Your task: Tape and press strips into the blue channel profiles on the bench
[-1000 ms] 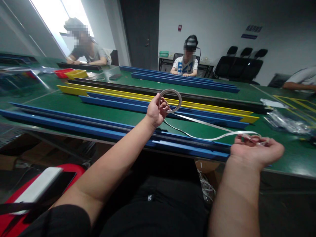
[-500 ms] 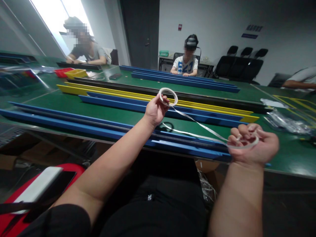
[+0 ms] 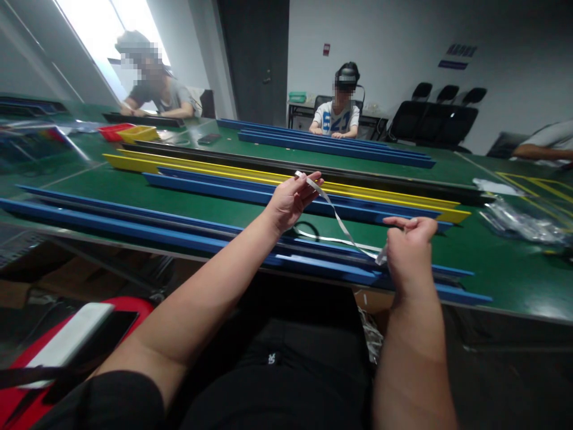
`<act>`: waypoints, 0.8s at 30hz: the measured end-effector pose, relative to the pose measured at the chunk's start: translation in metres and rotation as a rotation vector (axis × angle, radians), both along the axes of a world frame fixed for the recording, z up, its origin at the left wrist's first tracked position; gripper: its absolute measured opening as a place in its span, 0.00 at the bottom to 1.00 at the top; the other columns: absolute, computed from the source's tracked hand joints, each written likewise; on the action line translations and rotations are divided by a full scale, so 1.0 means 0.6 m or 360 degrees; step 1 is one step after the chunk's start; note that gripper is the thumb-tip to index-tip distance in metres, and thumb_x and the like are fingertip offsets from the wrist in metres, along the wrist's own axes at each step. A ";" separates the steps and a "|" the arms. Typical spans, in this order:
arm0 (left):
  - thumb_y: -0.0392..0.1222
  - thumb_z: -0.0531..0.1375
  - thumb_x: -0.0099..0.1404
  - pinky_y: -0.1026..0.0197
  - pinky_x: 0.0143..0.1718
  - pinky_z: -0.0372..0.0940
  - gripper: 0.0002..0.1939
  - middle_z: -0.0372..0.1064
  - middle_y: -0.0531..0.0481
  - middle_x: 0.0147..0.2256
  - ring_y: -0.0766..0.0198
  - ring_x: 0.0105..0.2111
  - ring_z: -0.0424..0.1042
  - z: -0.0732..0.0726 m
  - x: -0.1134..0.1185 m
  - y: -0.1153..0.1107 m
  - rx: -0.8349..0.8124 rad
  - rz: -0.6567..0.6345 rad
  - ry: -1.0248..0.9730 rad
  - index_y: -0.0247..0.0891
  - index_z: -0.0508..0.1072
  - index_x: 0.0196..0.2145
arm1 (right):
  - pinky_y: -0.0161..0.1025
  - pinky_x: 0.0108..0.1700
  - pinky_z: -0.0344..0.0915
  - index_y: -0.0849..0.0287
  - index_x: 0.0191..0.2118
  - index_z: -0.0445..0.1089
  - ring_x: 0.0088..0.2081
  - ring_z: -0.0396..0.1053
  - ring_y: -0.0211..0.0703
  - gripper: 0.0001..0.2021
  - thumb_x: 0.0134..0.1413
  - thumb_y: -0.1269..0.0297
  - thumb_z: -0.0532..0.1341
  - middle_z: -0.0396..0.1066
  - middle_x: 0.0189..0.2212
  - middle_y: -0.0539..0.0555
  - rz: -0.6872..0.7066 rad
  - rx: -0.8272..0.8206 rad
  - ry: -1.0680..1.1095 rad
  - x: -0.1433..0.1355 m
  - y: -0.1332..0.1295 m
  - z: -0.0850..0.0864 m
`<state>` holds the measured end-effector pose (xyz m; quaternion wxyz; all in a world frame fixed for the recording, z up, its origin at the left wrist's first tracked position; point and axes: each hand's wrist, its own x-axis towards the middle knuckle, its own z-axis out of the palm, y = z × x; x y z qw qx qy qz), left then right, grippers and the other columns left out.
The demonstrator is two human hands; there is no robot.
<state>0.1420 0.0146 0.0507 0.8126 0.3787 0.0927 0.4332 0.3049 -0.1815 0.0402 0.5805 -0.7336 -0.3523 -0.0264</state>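
Note:
My left hand point(image 3: 290, 200) is pinched on a narrow white tape point(image 3: 338, 218), a short bit of it showing above the thumb. From there the tape hangs slack across to my right hand point(image 3: 408, 254). My right hand is curled on the tape, one finger pointing left, and a folded piece shows beside the knuckles. A second length of tape runs back left over the table, behind a dark ring point(image 3: 310, 228). Under both hands lie long blue channels point(image 3: 206, 236) along the table's near edge.
Behind my hands, another blue channel point(image 3: 215, 188), yellow channels point(image 3: 134, 162) and black channels point(image 3: 215, 156) lie across the green table point(image 3: 111, 191). Clear plastic bags point(image 3: 523, 221) lie at right. Red point(image 3: 117, 131) and yellow trays point(image 3: 138, 134) stand at left. Co-workers sit at the far side.
My right hand has moved left toward my left hand and turned over. The tape between them sags more. The white loops seen in both hands no longer show.

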 end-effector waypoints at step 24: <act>0.41 0.63 0.63 0.57 0.49 0.69 0.07 0.77 0.49 0.33 0.64 0.37 0.77 0.005 -0.005 -0.013 0.0132 -0.0246 0.0051 0.36 0.74 0.36 | 0.37 0.29 0.56 0.52 0.36 0.55 0.25 0.62 0.39 0.14 0.55 0.51 0.59 0.64 0.25 0.46 0.0435 -0.0345 -0.0131 -0.071 0.045 -0.024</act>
